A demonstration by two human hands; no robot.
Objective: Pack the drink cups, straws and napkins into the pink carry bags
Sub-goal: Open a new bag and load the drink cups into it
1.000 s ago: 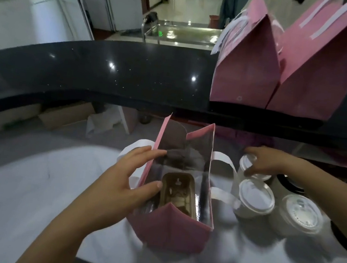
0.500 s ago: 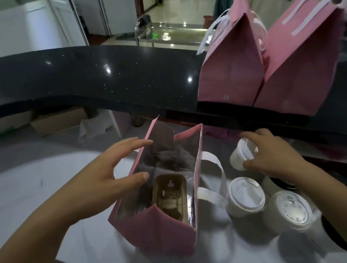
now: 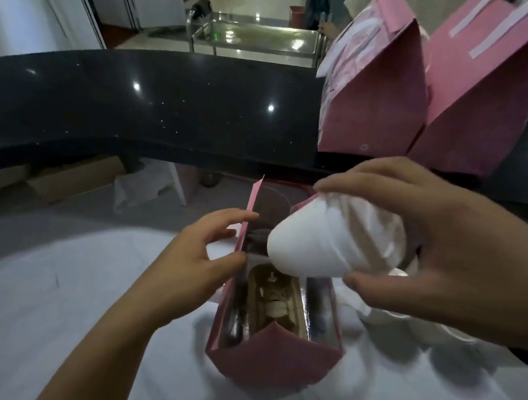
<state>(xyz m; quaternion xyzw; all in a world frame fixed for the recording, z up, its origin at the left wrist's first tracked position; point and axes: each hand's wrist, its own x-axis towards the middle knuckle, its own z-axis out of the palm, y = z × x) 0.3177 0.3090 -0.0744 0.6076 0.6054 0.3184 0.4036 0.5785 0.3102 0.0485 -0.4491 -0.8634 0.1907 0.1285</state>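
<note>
Black stone counter (image 3: 168,106) spans 9 to 3 o'clock. Two pink bags (image 3: 375,107) stand on it at 1 o'clock, and I judge them packed. White table (image 3: 48,290) below. Open pink carry bag (image 3: 271,358) at 6 o'clock, cardboard tray (image 3: 274,303) inside, no cup seated yet. Left hand (image 3: 193,264), fingers spread, touches the bag's left wall. Right hand (image 3: 440,259) grips a white cup (image 3: 327,243) over the bag mouth. Cup tilted, long axis 8 to 2 o'clock, base toward 8. Lidded cups (image 3: 407,318) wait at 4 o'clock. I see no straws or napkins.
</note>
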